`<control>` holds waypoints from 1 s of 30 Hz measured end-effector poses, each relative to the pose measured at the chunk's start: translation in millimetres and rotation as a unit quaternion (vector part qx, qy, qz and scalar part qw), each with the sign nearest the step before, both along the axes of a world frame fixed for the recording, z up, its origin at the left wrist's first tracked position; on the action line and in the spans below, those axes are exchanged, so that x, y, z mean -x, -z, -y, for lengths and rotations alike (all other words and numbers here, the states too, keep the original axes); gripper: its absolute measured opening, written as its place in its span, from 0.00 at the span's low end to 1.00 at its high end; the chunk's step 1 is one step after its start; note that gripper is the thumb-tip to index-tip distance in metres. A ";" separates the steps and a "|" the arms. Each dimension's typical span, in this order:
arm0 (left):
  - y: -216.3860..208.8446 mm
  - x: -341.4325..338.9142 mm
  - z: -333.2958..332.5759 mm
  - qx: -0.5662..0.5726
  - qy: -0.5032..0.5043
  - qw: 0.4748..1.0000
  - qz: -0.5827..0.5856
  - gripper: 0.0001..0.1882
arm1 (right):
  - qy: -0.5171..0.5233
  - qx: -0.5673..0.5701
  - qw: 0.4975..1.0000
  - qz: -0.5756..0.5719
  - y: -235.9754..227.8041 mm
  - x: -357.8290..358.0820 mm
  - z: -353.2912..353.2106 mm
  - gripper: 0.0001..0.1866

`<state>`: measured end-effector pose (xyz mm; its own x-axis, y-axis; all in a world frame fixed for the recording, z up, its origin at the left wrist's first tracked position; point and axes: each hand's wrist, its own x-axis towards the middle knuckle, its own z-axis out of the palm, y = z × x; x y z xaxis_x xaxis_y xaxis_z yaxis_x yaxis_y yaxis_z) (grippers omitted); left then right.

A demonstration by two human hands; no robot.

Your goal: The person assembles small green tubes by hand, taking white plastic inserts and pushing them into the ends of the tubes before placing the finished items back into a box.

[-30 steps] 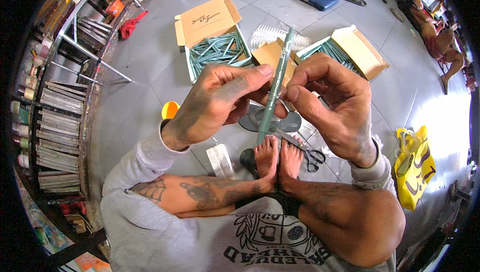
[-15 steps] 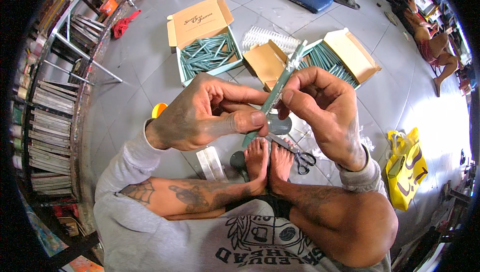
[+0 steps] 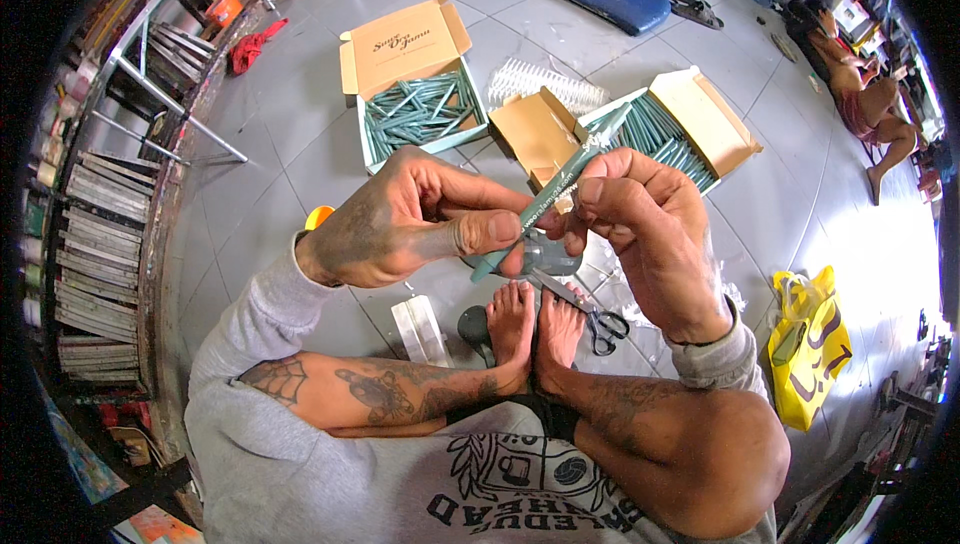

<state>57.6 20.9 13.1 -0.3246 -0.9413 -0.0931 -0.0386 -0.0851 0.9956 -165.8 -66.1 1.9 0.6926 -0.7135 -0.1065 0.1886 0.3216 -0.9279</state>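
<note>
A person sits cross-legged on a grey tiled floor [image 3: 300, 164] and holds a slim teal pen [image 3: 545, 199] up in front of the chest with both hands. The left hand [image 3: 410, 219] grips the lower end of the pen, the thumb pressed flat along the barrel and the fingers curled shut around it from behind. The right hand [image 3: 640, 224] pinches the barrel just above the left thumb, its thumb and forefinger closed on the pen, and a small pale sticker or tag shows between those fingertips. The pen tilts up and to the right, its upper end rising past the right fingers.

Beyond the left fingers lies an open cardboard box [image 3: 410, 74] full of teal pens, its lid folded back. Beyond the right fingers lies a second open box [image 3: 690, 129], also filled with teal pens, with a brown flap near the pen's upper end. A white ridged plastic tray [image 3: 545, 84] lies between the two boxes. Below the hands, beside the bare feet, lies a pair of black-handled scissors [image 3: 595, 319]. Under the left wrist lies a small white packet [image 3: 422, 329]. To the right of the right forearm stands a yellow bag [image 3: 810, 344].
</note>
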 end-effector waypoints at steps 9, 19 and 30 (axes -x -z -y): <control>-3.2 -6.9 1.7 -0.038 0.005 0.999 0.030 0.19 | -0.051 -0.009 0.999 -0.015 8.6 10.8 4.6 0.10; 4.5 -14.6 5.7 -0.113 0.006 0.990 0.086 0.17 | -0.019 0.045 0.995 -0.092 21.7 27.5 22.4 0.10; 20.0 -27.5 6.9 -0.119 -0.061 0.991 -0.030 0.30 | -0.060 0.386 0.913 -0.120 50.1 18.2 34.8 0.11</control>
